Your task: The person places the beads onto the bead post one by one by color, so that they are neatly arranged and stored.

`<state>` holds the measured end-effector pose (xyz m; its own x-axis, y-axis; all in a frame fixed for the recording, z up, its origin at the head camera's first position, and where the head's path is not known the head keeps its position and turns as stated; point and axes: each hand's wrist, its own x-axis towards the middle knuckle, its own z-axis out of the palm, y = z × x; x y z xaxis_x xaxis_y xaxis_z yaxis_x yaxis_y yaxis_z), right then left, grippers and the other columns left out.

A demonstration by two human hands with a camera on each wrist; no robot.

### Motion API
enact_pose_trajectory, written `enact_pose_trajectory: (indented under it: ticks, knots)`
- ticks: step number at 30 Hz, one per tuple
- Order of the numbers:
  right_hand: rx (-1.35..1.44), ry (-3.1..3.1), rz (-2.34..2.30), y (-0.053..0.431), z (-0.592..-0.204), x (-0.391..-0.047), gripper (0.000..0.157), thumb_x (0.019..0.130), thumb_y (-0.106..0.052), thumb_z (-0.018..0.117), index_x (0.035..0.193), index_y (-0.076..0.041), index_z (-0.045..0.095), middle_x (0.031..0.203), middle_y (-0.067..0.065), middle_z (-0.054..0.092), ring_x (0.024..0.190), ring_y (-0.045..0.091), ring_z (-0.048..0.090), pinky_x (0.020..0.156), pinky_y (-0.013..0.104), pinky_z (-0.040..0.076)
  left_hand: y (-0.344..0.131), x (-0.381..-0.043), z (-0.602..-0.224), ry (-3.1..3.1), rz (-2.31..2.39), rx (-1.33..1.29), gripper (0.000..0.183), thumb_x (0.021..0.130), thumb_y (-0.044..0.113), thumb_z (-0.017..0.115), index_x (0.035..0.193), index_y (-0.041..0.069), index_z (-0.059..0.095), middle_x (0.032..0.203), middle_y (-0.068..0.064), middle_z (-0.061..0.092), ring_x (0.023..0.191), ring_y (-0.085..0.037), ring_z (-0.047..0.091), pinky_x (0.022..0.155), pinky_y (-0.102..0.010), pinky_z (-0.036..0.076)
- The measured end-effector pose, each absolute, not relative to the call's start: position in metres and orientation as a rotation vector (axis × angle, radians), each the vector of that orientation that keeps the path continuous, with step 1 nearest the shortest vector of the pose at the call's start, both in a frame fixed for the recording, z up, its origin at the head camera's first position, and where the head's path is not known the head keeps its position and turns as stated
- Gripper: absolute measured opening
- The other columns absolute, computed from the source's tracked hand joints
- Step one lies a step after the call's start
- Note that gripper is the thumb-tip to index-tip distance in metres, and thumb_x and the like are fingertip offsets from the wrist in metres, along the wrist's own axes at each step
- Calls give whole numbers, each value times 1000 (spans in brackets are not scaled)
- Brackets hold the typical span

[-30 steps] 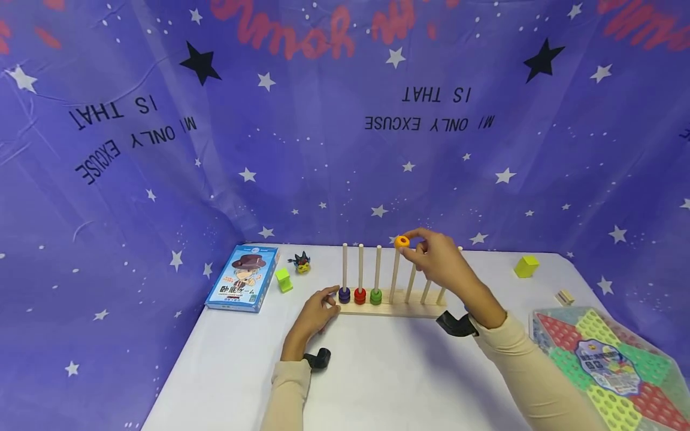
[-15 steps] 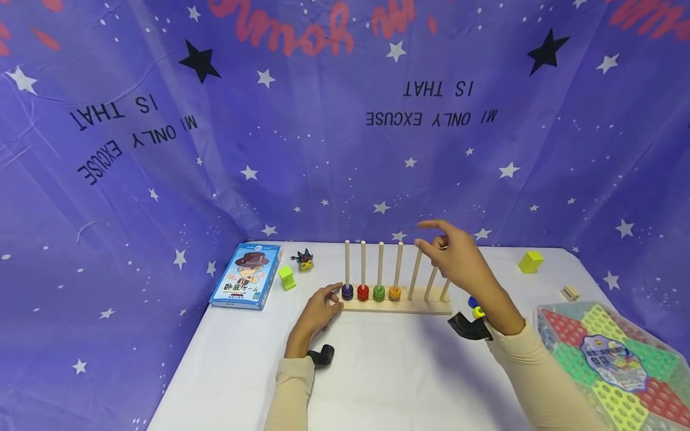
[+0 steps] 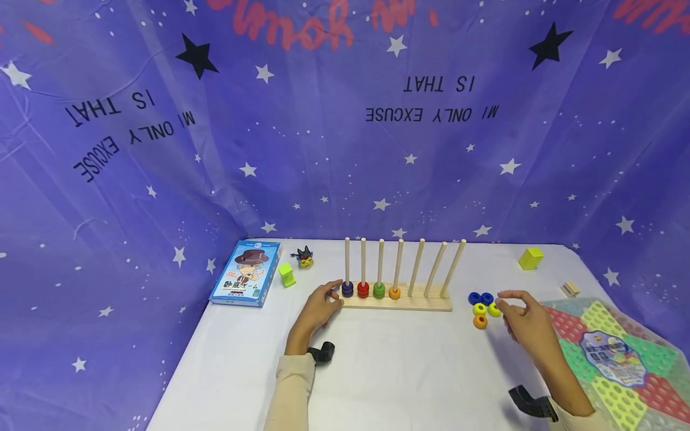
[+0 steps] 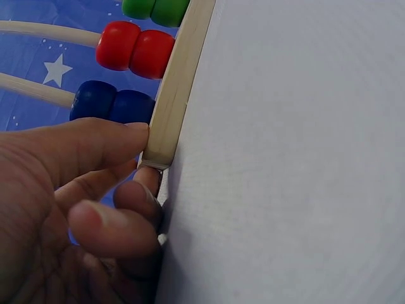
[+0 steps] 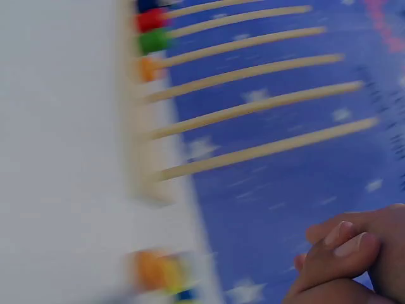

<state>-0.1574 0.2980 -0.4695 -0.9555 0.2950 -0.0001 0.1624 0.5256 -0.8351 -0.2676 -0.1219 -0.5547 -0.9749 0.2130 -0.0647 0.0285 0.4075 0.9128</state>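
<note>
A wooden bead rack (image 3: 420,304) with several upright pegs stands mid-table. Purple-blue beads (image 3: 347,290), red beads (image 3: 363,290) and green beads (image 3: 379,291) sit on the first three pegs from the left. The fourth peg carries an orange bead (image 3: 395,293); the pegs to its right are bare. My left hand (image 3: 318,305) grips the rack's left end, with fingertips (image 4: 136,136) against its wood. To the right, my right hand (image 3: 528,323) hovers beside loose blue beads (image 3: 474,298), yellow beads (image 3: 493,309) and an orange bead (image 3: 480,321), thumb and forefinger parted, nothing held.
A blue card-game box (image 3: 245,274) lies at the left, near a green block (image 3: 287,275) and a small dark figurine (image 3: 304,257). At the right are a yellow-green block (image 3: 530,258), a small wooden piece (image 3: 569,290) and a star-patterned game board (image 3: 625,359).
The orange bead went from my right fingers down the fourth peg to its base. My right hand then moved right and down to the loose beads. The left hand stayed on the rack.
</note>
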Motion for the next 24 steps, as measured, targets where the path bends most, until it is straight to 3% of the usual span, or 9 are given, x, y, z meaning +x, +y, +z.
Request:
enact_pose_trajectory:
  ticks: [5,10,20,24]
  knots:
    - [-634,-2735,1488,306,-523,-146,60,92,-42,60,132,-2,41,61,4,53,47,13,46,40,29,41,-122,-265,-553,2457,1629,196,53,86,7,65,137,16,52,99,-8,51,43,-10,39,33,-23,38]
    - [-649,-2821,1464,301,-548,-146,73,87,-49,64,134,-1,36,60,0,53,46,13,48,41,29,44,-123,-263,-554,2456,1627,188,53,86,7,65,137,15,53,99,-8,51,43,-10,39,32,-24,38]
    - [-625,-2776,1414,292,-550,-160,65,90,-38,63,132,3,34,62,4,59,44,18,56,42,31,49,-121,-266,-557,2476,1635,208,53,86,7,65,137,16,53,98,-6,52,44,-9,39,32,-24,39]
    - [-639,-2772,1372,297,-549,-159,65,90,-41,62,132,3,36,62,3,59,46,18,56,41,29,46,-120,-266,-556,2488,1609,208,53,86,9,65,137,17,52,99,-6,52,41,-9,39,33,-23,39]
